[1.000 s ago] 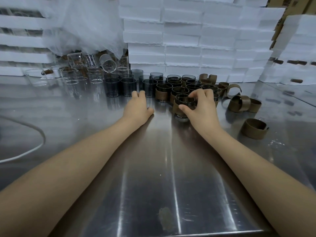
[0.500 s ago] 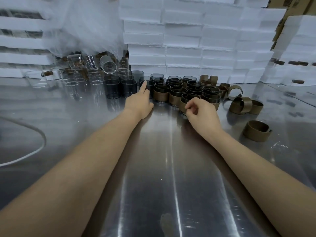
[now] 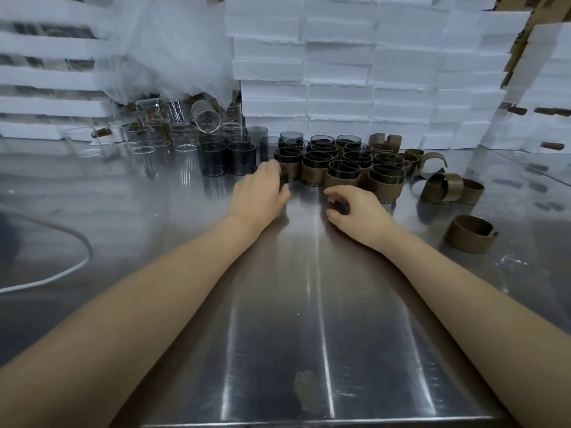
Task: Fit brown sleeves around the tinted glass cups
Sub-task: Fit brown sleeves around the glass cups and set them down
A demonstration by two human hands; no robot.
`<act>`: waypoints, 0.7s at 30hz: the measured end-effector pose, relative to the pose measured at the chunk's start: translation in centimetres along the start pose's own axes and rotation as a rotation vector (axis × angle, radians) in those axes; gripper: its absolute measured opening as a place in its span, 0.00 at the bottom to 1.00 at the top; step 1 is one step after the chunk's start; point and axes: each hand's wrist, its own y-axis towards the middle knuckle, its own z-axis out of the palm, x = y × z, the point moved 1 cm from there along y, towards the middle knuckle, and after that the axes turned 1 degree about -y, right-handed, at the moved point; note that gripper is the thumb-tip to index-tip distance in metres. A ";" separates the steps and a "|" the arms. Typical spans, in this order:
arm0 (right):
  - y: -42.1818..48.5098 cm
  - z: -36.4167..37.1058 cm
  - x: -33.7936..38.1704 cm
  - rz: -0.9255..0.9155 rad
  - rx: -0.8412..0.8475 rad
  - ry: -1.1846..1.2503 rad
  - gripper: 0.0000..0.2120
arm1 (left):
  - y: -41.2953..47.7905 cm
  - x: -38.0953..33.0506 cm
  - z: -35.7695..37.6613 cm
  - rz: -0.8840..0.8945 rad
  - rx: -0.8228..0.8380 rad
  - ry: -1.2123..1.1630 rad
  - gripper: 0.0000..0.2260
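Tinted glass cups (image 3: 315,162) stand on worktop (image 3: 293,304) just beyond both hands. Left hand (image 3: 261,194): grip against nearest sleeved cup (image 3: 292,169), clasp unclear. Right hand (image 3: 358,210): grip curled, empty; loose brown sleeves (image 3: 448,189) to its right.

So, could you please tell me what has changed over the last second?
The right grip let go of the front sleeved cup and drew back, empty. The left grip reached forward and now seems to hold a tinted glass cup. Everything else stayed put.
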 end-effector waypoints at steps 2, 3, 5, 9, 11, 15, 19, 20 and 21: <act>-0.1 0.1 0.0 -0.027 0.062 0.073 0.27 | -1.1 -0.3 -0.6 0.087 -0.023 -0.046 0.11; -0.1 0.2 0.0 -0.052 0.089 0.112 0.31 | -1.6 -0.6 -0.9 0.155 -0.043 -0.108 0.11; -0.3 0.2 0.2 -0.104 0.102 0.209 0.37 | -2.6 -1.3 -1.4 0.316 -0.073 -0.250 0.12; -0.7 -0.5 0.4 -0.128 -0.063 0.407 0.33 | -3.3 -3.0 -1.7 0.535 -0.082 -0.309 0.11; -0.9 -0.8 0.4 -0.125 -0.175 0.445 0.31 | -3.3 -3.7 -1.3 0.417 -0.086 -0.523 0.16; -0.9 -0.9 0.7 -0.129 -0.250 0.439 0.31 | -3.2 -4.2 -0.6 0.049 0.211 -1.046 0.27; -0.5 -0.5 0.5 -0.138 -0.208 0.417 0.32 | -2.9 -3.3 -0.7 -0.127 0.424 -1.350 0.29; -0.5 -0.4 0.4 -0.136 -0.216 0.418 0.33 | -2.9 -3.2 -0.8 -0.131 0.424 -1.369 0.29; -0.5 -0.4 0.4 -0.140 -0.222 0.411 0.33 | -2.9 -3.2 -1.0 -0.134 0.424 -1.377 0.30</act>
